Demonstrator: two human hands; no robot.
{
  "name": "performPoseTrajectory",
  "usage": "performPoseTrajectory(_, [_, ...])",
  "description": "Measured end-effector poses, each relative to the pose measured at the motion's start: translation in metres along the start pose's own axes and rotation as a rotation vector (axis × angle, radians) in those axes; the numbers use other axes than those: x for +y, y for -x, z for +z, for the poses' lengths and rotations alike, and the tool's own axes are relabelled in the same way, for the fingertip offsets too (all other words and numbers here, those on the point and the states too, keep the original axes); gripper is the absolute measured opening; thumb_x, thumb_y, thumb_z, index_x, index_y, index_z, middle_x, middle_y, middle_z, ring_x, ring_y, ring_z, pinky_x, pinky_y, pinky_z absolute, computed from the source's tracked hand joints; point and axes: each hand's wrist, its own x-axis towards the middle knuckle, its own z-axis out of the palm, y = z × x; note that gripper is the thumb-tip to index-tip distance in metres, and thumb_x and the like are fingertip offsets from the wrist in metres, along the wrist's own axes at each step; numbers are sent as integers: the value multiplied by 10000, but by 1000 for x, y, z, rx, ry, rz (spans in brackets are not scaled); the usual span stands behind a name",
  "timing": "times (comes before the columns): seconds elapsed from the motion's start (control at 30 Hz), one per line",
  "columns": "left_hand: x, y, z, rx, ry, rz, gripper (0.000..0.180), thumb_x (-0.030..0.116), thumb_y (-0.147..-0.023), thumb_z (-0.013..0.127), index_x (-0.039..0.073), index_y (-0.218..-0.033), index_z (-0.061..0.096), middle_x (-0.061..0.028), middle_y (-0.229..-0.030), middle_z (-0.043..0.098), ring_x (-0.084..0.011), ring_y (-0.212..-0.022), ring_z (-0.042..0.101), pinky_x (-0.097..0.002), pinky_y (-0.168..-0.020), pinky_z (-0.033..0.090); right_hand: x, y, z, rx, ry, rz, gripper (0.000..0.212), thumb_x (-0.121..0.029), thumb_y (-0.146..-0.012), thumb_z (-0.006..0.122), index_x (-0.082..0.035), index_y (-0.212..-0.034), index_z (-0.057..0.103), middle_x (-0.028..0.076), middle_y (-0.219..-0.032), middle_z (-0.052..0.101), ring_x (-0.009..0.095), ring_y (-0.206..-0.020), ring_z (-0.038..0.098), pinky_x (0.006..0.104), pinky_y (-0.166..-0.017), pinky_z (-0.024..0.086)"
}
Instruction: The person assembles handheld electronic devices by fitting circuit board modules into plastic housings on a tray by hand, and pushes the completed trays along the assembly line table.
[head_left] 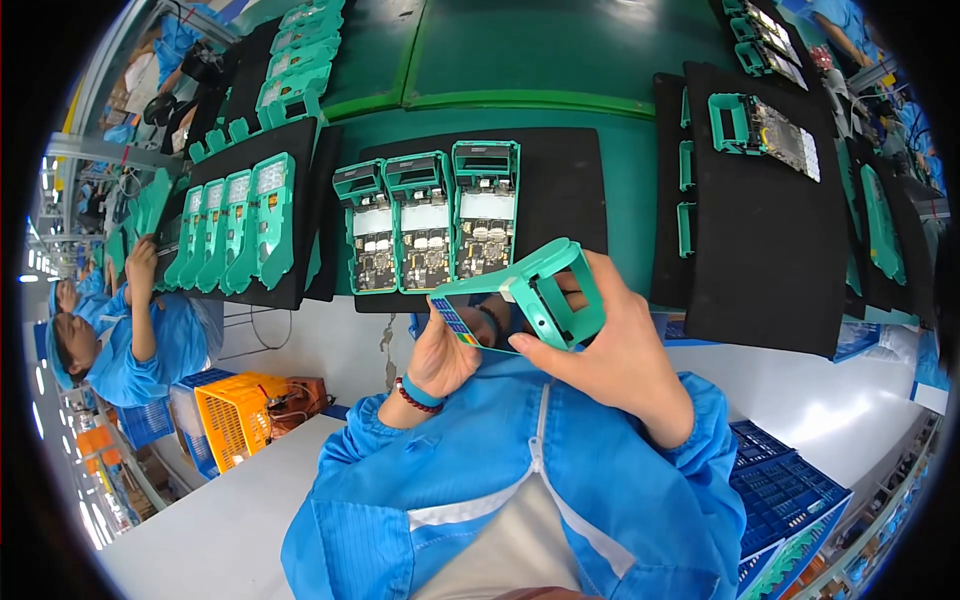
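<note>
Both my hands hold a green card-terminal housing (512, 283) tilted in front of my chest. It has a dark glossy screen window, a keypad of blue and coloured keys, and an open frame at its upper end. My left hand (442, 352) grips the keypad end, fingers curled behind it. Around the open frame end closes my right hand (622, 345), its thumb along the lower edge. Just beyond lie three opened terminal halves with bare circuit boards, the left one (376, 255), the middle one (424, 250) and the right one (487, 230), side by side on a black foam mat (562, 190).
At left, several green housing parts (270, 220) lie on a black mat. Another board assembly (775, 135) rests on the black mat (765, 260) at right. A co-worker in blue (150, 350) works at far left. An orange crate (232, 415) and dark blue trays (790, 490) stand lower down.
</note>
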Motion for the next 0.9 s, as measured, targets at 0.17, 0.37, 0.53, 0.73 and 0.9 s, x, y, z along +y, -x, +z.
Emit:
performPoseTrajectory(0.17, [1, -6, 4, 46, 24, -30, 479, 499, -1051, 376, 71, -1116, 581, -35, -1070, 525, -220, -1006, 530, -330, -853, 599, -2, 1, 7, 65, -14, 24, 802, -209, -719, 892, -3, -1359, 455, 183, -1109, 691, 252, -993, 717, 376, -834, 573])
performPoseTrajectory(0.37, [10, -7, 14, -68, -128, 172, 499, 441, -1052, 436, 47, -1345, 526, -131, -1249, 598, -321, -1078, 654, -414, -873, 611, 14, -7, -5, 99, 106, -69, 873, -329, -756, 860, 20, -1416, 408, 256, -1279, 582, 387, -1171, 616, 430, -965, 507])
performPoseTrajectory(0.53, [6, -28, 89, -100, -1721, 740, 216, 103, -932, 655, 8, -1119, 707, -171, -1182, 654, -316, -1109, 649, -444, -954, 549, 68, -16, -3, 329, -121, -26, 601, -148, -946, 682, 20, -1457, 413, 187, -1317, 549, 239, -1113, 623, 351, -917, 510])
performPoseTrajectory(0.73, [-28, -63, 81, -226, -2476, 886, 399, 138, -792, 761, 85, -1179, 684, -92, -1202, 629, -302, -1196, 579, -386, -951, 540, 99, -29, 21, 335, -733, 108, 476, -139, -1040, 504, 83, -1453, 420, 184, -1402, 550, 232, -1228, 576, 359, -1049, 450])
performPoseTrajectory(0.9, [-5, -38, 93, 46, -2550, 969, 477, 153, -756, 796, 127, -1217, 679, -108, -1260, 625, -290, -1189, 573, -456, -980, 445, 95, -26, 19, 368, 697, -158, 519, -262, -970, 635, -13, -1411, 523, 259, -1501, 426, 448, -1450, 289, 536, -1174, 229])
